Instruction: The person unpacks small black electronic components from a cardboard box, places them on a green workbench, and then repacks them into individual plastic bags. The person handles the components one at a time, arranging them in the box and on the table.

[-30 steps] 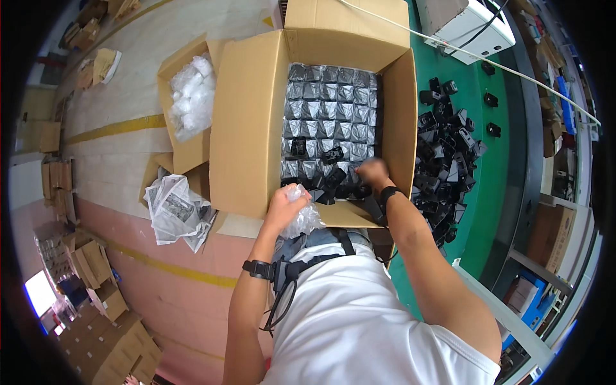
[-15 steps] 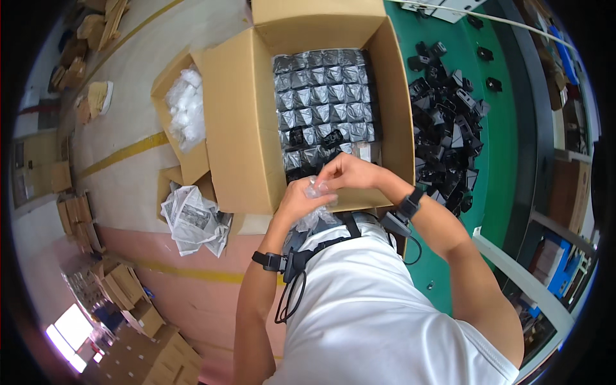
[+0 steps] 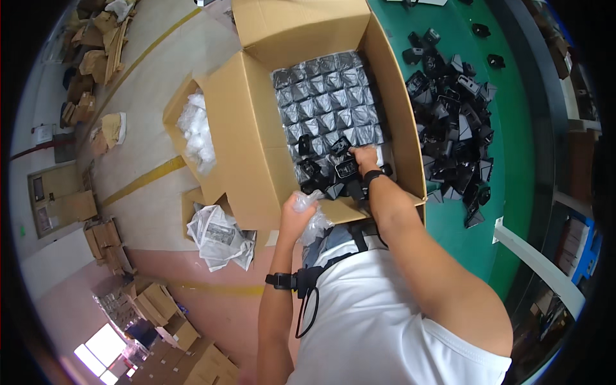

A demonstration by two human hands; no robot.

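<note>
My left hand (image 3: 295, 217) is closed around crumpled clear plastic bags (image 3: 314, 224), just outside the near edge of a large open cardboard box (image 3: 240, 128). Reaching down into that box, my right hand (image 3: 366, 158) has its fingers closed at the edge of a black plastic housing (image 3: 346, 169); its fingertips are partly hidden. Around it lie several loose black housings, one of them (image 3: 303, 145) farther left. Under these, rows of dark parts wrapped in clear film (image 3: 324, 96) fill the box.
To the right, a heap of black and grey housings (image 3: 452, 122) lies on the green floor. Left of the box stands a smaller carton with white plastic bags (image 3: 197, 138), and nearer me is crumpled newspaper (image 3: 218, 236). A pale metal bar (image 3: 539, 263) runs along the lower right.
My hands have parted: the right one has left the clear plastic and reached into the box among the black housings. The left keeps the plastic. The view has shifted and turned slightly.
</note>
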